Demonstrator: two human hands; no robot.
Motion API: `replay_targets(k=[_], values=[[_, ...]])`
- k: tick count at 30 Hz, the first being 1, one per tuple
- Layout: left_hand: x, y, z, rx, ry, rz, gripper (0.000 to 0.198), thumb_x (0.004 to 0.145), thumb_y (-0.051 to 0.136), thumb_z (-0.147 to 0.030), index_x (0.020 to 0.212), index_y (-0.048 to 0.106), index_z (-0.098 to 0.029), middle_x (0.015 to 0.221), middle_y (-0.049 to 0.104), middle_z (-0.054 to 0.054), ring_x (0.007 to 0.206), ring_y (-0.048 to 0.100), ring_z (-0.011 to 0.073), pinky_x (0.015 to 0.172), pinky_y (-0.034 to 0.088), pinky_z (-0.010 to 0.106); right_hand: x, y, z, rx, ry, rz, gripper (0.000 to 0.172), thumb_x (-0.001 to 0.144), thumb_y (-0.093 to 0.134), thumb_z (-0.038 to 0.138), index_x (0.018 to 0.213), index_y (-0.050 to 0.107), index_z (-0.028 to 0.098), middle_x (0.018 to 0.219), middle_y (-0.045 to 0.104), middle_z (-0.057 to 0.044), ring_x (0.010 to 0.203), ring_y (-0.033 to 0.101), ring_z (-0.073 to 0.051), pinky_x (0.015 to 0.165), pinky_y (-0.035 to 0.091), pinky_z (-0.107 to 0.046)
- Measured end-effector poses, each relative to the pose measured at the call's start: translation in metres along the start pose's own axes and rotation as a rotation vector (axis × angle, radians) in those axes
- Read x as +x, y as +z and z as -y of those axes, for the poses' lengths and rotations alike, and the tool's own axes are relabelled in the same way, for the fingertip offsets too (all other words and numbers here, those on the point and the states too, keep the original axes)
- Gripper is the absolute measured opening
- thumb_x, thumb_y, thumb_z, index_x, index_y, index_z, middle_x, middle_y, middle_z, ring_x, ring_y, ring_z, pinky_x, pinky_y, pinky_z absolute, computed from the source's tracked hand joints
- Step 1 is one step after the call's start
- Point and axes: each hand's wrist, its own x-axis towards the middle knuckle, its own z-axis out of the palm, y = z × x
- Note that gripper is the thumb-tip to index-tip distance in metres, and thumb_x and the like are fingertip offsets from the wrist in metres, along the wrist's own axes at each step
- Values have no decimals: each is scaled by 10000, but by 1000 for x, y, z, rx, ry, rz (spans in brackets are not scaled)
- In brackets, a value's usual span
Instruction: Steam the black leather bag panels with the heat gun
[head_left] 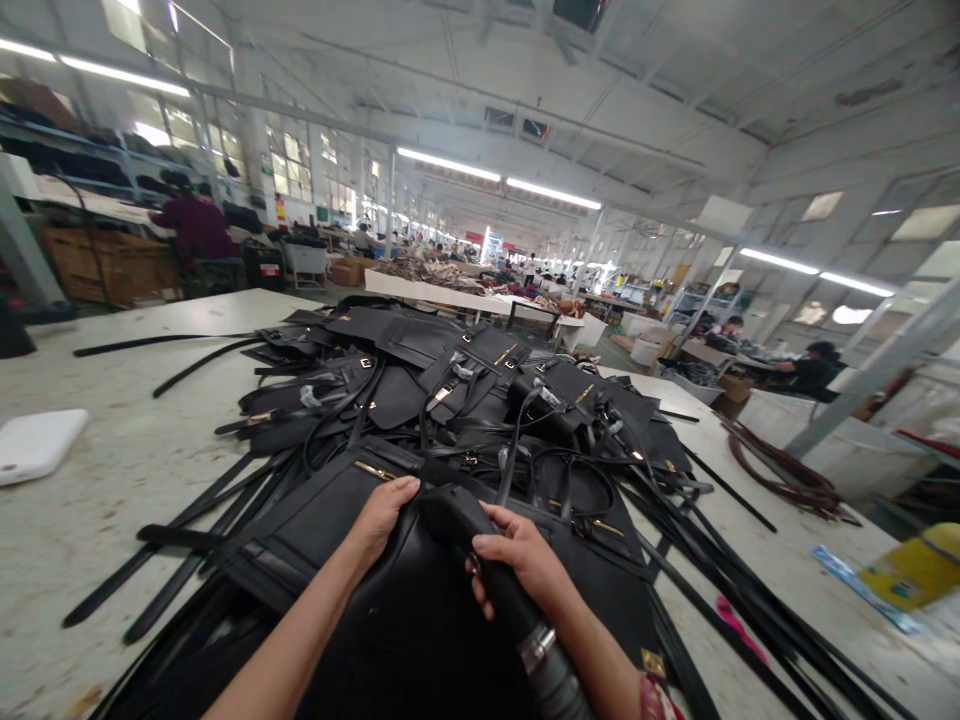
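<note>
My left hand (386,515) is closed on the upper edge of a black leather bag (390,610) in front of me, thumb on top. Wrapped in my right hand (517,560) is a black hose nozzle (469,525), its tip tilted toward the bag's top edge near my left thumb. A metal clamp (537,646) joins it to a ribbed hose (559,690) running under my right forearm. The bag's lower part is dark and hard to make out. Beyond both hands lies a heap of black bags (450,385) with gold-coloured zips and buckles.
Long black straps (720,560) trail over the pale table (150,400) on both sides. A white object (41,445) lies at the left, a yellow container (915,568) at the right. Brown straps (787,475) are coiled beyond. People sit working farther off.
</note>
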Motion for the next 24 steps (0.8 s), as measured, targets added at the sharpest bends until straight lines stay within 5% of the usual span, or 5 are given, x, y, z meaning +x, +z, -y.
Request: replay_targets(k=[5, 11, 17, 21, 24], values=[[-4, 0, -4, 45, 28, 17, 370, 548, 689, -472, 722, 676, -145, 706, 700, 62, 740, 635, 255, 720, 479, 370, 27, -6, -4, 100, -60, 11, 695, 595, 693, 299, 1200, 411, 109, 571, 627, -34, 366, 559, -159, 289, 455, -250], [0, 1, -13, 105, -110, 100, 468, 495, 743, -444, 858, 671, -158, 809, 715, 75, 769, 654, 282, 745, 500, 397, 45, -6, 0, 135, -175, -80, 784, 509, 710, 263, 1205, 403, 75, 498, 607, -11, 318, 529, -156, 252, 434, -239], [-8, 6, -13, 90, -212, 252, 428, 416, 780, -303, 805, 662, -170, 718, 716, 36, 704, 660, 277, 696, 514, 370, 1, -2, -4, 121, -237, -233, 856, 529, 658, 140, 1301, 295, 71, 562, 644, -21, 314, 510, -125, 265, 421, -210], [-11, 23, -34, 127, -136, 109, 340, 418, 770, -249, 726, 654, -163, 629, 695, 13, 609, 639, 223, 633, 505, 316, -38, -22, -11, 136, -264, -264, 896, 512, 687, 146, 1307, 283, 57, 574, 654, -39, 324, 517, -127, 285, 407, -201], [-11, 27, -80, 156, -59, -73, 361, 413, 780, -271, 735, 654, -165, 654, 695, 31, 629, 640, 242, 649, 518, 366, -67, -44, -10, 135, -334, -305, 918, 540, 730, 221, 1319, 268, 69, 536, 641, -28, 336, 514, -122, 312, 405, -198]])
